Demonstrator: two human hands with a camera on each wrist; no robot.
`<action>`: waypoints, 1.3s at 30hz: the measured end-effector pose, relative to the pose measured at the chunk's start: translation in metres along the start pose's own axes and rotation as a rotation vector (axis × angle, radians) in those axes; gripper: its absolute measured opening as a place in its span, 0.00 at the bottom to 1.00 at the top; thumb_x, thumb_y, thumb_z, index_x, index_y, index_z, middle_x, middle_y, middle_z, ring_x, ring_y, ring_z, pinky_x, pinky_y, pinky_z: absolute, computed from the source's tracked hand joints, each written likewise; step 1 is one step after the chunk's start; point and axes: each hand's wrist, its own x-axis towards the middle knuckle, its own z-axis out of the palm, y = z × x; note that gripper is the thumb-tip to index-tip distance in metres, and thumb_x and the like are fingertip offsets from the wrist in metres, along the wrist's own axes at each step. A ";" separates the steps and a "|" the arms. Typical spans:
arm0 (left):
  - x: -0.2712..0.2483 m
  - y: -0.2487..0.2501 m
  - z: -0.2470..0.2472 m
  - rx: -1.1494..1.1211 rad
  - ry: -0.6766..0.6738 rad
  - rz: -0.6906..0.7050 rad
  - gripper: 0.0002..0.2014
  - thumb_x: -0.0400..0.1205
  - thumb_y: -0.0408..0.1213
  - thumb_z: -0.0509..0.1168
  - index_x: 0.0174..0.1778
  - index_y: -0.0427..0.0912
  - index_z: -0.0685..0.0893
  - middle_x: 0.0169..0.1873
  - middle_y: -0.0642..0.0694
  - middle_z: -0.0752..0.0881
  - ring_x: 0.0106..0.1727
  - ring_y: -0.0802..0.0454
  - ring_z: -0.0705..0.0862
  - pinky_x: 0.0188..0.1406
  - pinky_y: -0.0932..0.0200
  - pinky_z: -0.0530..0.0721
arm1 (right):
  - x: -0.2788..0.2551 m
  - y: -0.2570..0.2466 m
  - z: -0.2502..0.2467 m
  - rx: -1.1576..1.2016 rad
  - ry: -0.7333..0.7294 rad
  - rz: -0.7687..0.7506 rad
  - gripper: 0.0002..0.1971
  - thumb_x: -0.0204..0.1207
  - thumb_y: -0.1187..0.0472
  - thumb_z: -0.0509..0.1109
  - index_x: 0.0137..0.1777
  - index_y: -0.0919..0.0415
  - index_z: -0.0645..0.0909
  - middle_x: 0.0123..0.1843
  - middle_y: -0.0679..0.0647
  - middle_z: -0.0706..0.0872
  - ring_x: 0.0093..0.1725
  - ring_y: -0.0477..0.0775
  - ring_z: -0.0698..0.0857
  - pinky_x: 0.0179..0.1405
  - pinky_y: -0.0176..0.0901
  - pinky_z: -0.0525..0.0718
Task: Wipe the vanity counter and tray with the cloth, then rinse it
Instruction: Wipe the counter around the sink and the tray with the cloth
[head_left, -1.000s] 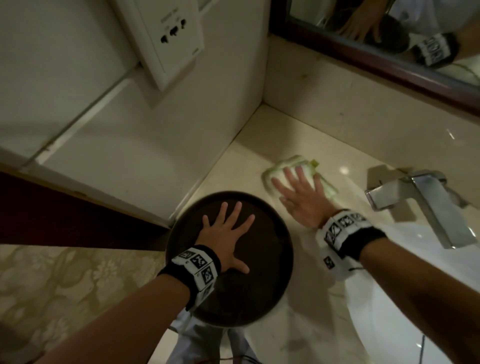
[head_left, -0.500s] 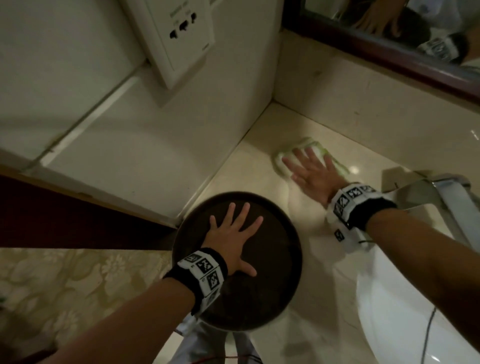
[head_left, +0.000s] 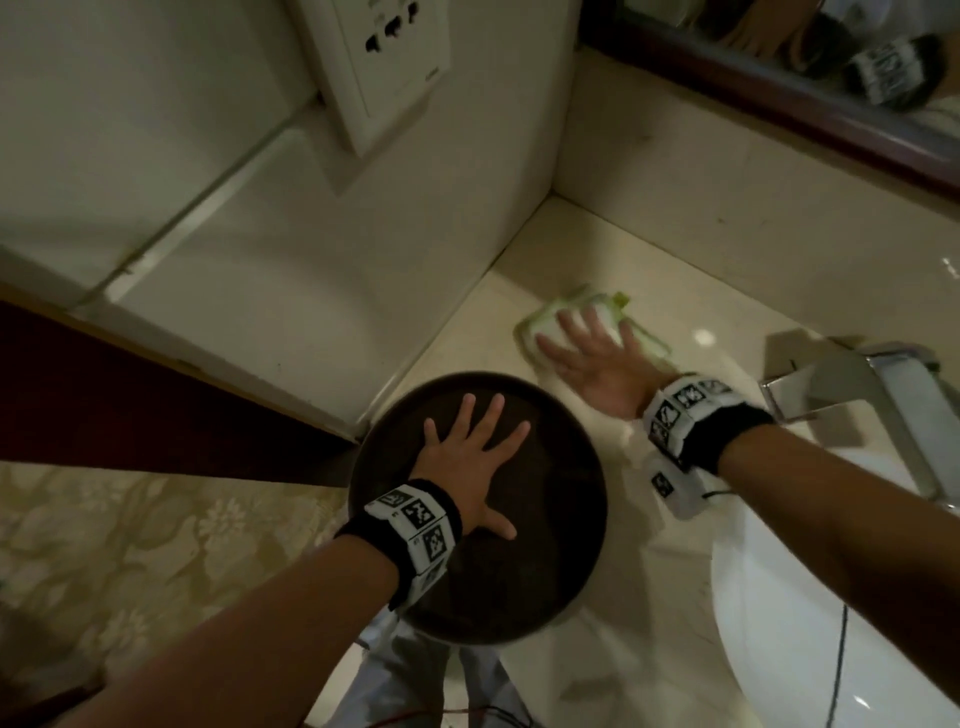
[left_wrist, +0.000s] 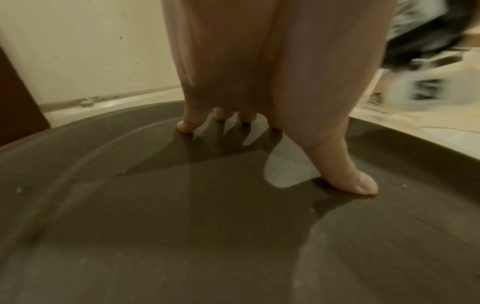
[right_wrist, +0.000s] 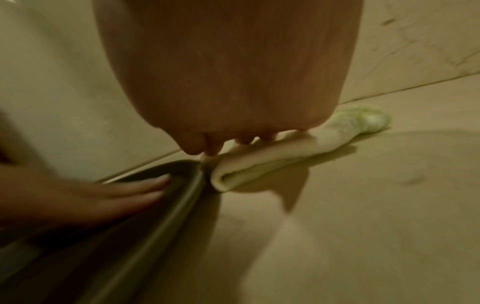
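The folded cloth lies on the vanity counter near the back corner, flattened under my right hand, whose fingers are straight and spread, covering most of it. My left hand presses flat, fingers splayed, on the round dark tray, which overhangs the counter's front edge. The faucet and white basin are cut off at right; the right-wrist view is blurred.
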 end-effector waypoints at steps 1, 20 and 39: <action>0.000 0.000 0.000 0.003 0.003 0.000 0.59 0.67 0.70 0.69 0.82 0.62 0.33 0.81 0.48 0.25 0.81 0.37 0.27 0.76 0.22 0.47 | -0.008 -0.008 0.006 0.006 -0.027 -0.041 0.39 0.72 0.32 0.16 0.84 0.36 0.40 0.87 0.49 0.36 0.85 0.59 0.35 0.81 0.68 0.38; 0.004 0.000 0.000 0.004 -0.017 0.003 0.60 0.66 0.71 0.69 0.82 0.61 0.32 0.81 0.46 0.26 0.81 0.36 0.28 0.76 0.21 0.46 | 0.041 -0.066 -0.026 -0.064 -0.100 -0.217 0.25 0.88 0.45 0.36 0.85 0.38 0.39 0.87 0.51 0.33 0.85 0.61 0.32 0.79 0.73 0.37; 0.002 -0.001 0.001 0.013 -0.024 0.006 0.58 0.69 0.70 0.67 0.81 0.62 0.29 0.79 0.48 0.22 0.80 0.38 0.25 0.77 0.23 0.44 | 0.072 0.024 -0.053 0.056 -0.067 -0.002 0.27 0.83 0.37 0.37 0.83 0.30 0.41 0.87 0.47 0.34 0.85 0.61 0.32 0.79 0.72 0.37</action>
